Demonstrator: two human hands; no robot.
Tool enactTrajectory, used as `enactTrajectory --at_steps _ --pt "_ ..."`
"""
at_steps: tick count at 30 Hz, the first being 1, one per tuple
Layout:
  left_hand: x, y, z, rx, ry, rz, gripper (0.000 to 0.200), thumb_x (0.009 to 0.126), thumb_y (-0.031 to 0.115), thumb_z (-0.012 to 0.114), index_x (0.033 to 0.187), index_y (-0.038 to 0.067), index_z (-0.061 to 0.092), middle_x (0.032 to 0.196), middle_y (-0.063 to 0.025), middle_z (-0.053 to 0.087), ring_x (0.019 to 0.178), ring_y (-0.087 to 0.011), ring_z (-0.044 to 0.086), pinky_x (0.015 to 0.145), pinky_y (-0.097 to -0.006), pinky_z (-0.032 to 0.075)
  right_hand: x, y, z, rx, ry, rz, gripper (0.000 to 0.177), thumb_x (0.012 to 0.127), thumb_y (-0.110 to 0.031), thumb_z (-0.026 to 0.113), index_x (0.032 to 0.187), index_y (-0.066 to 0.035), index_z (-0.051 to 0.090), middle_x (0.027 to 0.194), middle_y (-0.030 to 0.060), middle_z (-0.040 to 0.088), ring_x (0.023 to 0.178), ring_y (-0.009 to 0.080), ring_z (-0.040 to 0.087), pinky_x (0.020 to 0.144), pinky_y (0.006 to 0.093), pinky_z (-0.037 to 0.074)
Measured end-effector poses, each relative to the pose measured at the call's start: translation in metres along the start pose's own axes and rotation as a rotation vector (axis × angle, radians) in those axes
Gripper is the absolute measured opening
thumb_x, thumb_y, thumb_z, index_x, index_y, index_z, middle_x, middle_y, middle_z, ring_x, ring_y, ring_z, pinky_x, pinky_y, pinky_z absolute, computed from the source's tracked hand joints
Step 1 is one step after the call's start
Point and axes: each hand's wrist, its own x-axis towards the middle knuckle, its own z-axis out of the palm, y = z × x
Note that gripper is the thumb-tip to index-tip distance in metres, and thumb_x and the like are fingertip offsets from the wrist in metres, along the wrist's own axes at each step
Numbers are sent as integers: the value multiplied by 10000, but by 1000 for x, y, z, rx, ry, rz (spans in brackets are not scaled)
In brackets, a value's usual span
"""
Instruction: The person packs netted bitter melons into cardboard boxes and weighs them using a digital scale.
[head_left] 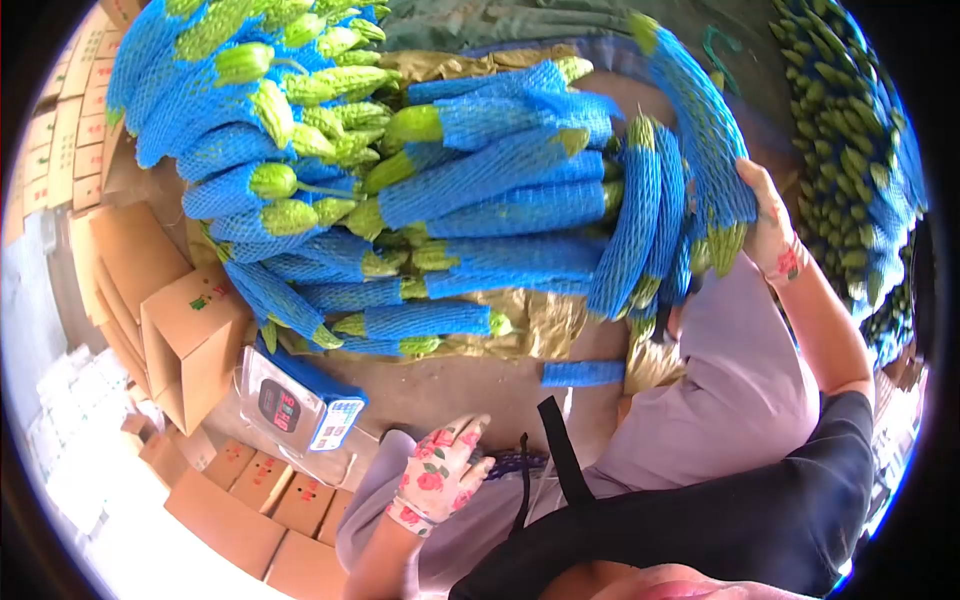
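My right hand [768, 222], in a floral glove, grips the lower end of a long bitter melon [700, 120] in a blue foam net sleeve. Both green tips of this melon stick out, and it is raised beside the pile. Over my lap is my left hand [440, 470], in a white glove with pink flowers, its fingers loosely bent and apart with nothing in them. More sleeved bitter melons [490, 190] lie stacked in front of me, several crosswise and a few [637, 220] lengthwise near my right knee.
A big heap of sleeved melons [250, 110] rises at the upper left. An open cardboard box [190, 330] stands beside a digital scale [285, 400]. Flat cartons [225, 515] lie lower left. More melons [850, 170] line the far right. A blue net sleeve [582, 374] is on the floor.
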Motion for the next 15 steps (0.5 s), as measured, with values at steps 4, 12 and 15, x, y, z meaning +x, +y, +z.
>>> enactTrajectory --at_steps 4,12,15 --pt "-32 -24 -22 -11 7 86 551 818 244 639 1306 53 469 1247 -152 531 1073 -328 544 916 -426 439 -57 60 12 -105 308 -89 431 912 -336 566 1187 -5 532 1063 87 628 903 167 610 799 295 494" --pt "-105 -76 -60 64 -7 221 570 789 198 683 1302 42 489 1277 -183 519 1135 -345 522 959 -422 415 -59 144 4 -1406 815 127 889 850 -638 481 1369 70 344 1207 285 555 1157 378 529 971 368 405" --pt "-133 -87 -67 -9 56 272 580 785 216 692 1300 41 492 1282 -178 516 1130 -345 528 956 -421 417 -58 170 -6 -1272 880 -56 883 859 -636 468 1410 34 309 1243 266 545 1190 359 514 993 354 386"
